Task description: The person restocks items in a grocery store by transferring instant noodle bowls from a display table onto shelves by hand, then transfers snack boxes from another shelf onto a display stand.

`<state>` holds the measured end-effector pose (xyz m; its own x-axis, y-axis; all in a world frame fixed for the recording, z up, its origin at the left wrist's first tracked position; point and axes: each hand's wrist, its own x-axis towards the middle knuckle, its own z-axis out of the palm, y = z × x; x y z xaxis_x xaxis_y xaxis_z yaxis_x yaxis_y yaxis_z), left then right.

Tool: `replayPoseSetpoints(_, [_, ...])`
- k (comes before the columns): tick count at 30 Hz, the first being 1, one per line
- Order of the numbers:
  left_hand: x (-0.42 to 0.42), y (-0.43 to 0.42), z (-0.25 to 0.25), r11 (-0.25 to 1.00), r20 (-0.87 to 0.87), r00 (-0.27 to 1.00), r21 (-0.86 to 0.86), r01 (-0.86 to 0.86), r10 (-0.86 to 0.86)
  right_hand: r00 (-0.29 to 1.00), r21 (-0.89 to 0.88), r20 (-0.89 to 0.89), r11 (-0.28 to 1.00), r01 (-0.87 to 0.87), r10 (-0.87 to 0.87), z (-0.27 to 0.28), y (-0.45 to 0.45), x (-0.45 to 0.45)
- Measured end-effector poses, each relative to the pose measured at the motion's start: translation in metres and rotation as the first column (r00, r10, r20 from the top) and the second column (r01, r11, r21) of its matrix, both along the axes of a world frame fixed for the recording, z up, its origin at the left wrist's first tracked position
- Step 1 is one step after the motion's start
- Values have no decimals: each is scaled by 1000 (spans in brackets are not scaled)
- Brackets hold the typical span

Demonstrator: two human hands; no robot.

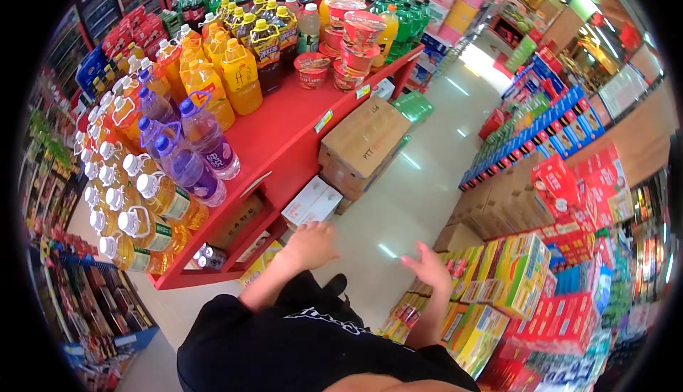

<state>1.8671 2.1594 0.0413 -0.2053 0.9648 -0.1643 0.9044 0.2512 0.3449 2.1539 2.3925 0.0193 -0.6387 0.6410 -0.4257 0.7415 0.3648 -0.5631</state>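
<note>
My left hand (311, 245) is held in the air above the aisle floor, near the front of the red display stand (267, 132). It is empty, its fingers slightly bent and apart. Just beyond it, white boxes (313, 201) sit on the floor, with a brown carton stack (366, 136) farther along. My right hand (429, 267) is raised too, empty, with thumb and fingers spread. Nearest to it are stacked yellow-and-green boxes (509, 274) on the right side. Neither hand touches any goods.
Cooking oil bottles (153, 232), purple-labelled bottles (203, 146), orange juice bottles (242, 75) and red instant noodle tubs (361, 33) crowd the stand. Red boxes (558, 321) and blue boxes (569, 125) line the right. A shiny tiled aisle (427, 171) runs between.
</note>
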Motion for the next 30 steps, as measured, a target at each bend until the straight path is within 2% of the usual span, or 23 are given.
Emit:
replayPoseSetpoints(2, [-7, 10, 9, 992, 48, 991, 16, -123, 122, 996, -30, -91, 999, -20, 17, 28, 29, -20])
replayPoseSetpoints(6, [-31, 43, 3, 932, 62, 930, -10, -361, 361, 970, -81, -214, 988, -135, 115, 17, 92, -79])
replayPoseSetpoints(9, [-57, 79, -10, 873, 125, 865, -33, -486, 486, 968, -77, -114, 970, -233, 223, 13, 137, -126])
replayPoseSetpoints(12, [-94, 122, -27, 834, 189, 824, 41, -551, 535, 945, -170, -150, 935, -313, 289, 12, 188, -169])
replayPoseSetpoints(15, [-136, 175, -26, 779, 275, 755, 33, -627, 596, 935, -109, -87, 930, -352, 344, 30, 236, -216])
replayPoseSetpoints(16, [-148, 191, -15, 778, 262, 756, 30, -627, 599, 929, -91, -124, 928, -362, 350, 42, 255, -229])
replayPoseSetpoints(18, [-174, 222, 6, 788, 304, 761, 50, -613, 573, 907, -51, -196, 920, -388, 371, 54, 295, -258])
replayPoseSetpoints(21, [-223, 267, 26, 800, 343, 770, 80, -595, 538, 857, 59, -409, 946, -318, 314, 56, 340, -309])
replayPoseSetpoints(23, [-250, 294, 42, 787, 359, 765, 119, -605, 534, 827, 0, -482, 943, -332, 291, 75, 353, -344])
replayPoseSetpoints(24, [-264, 308, 46, 745, 461, 729, 194, -639, 506, 812, -37, -515, 939, -342, 275, 81, 356, -361])
replayPoseSetpoints(27, [-308, 348, 42, 528, 604, 702, 483, -699, 376, 599, -19, -736, 874, -485, 316, 69, 370, -415])
replayPoseSetpoints(30, [-330, 382, 29, 178, 905, 425, 419, -890, -4, 476, -36, -830, 824, -566, 291, 62, 382, -460])
